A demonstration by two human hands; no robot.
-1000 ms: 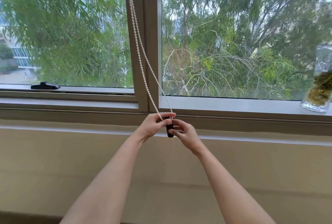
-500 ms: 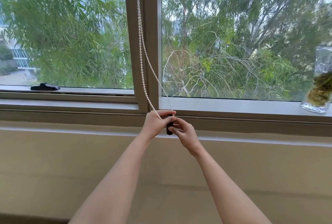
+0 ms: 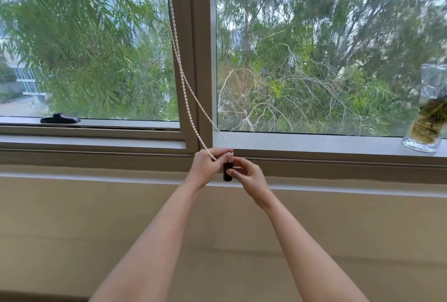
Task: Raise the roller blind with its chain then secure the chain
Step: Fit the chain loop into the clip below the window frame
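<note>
Where the two strands of the white bead chain [image 3: 187,93] run down in front of the central window mullion [image 3: 199,59], they slant to the right and spread apart, ending at the person's hands just below the window frame. The blind itself is not in view; both panes show uncovered. The left hand [image 3: 208,166] is closed around the chain, with the left strand entering between thumb and fingers and the right strand reaching the top of the fist. Directly below that grip hangs a small dark cylindrical piece [image 3: 227,173], standing upright against the wall ledge [image 3: 338,186]. How the chain joins this piece cannot be told. The right hand [image 3: 246,175] is partly curled, its thumb and fingertips pinching the dark piece from the right side. Both hands touch each other at this point. Both forearms are bare and extend up from the bottom edge of the view.

On the left sill lies a black window handle [image 3: 60,118], well apart from the hands. At the far right, a clear glass vase [image 3: 429,108] stands on the sill, holding yellow-green matter in its lower part. Outside both panes, dense green trees [image 3: 314,71] fill the view. Below the ledge, a plain beige wall [image 3: 72,229] extends downward.
</note>
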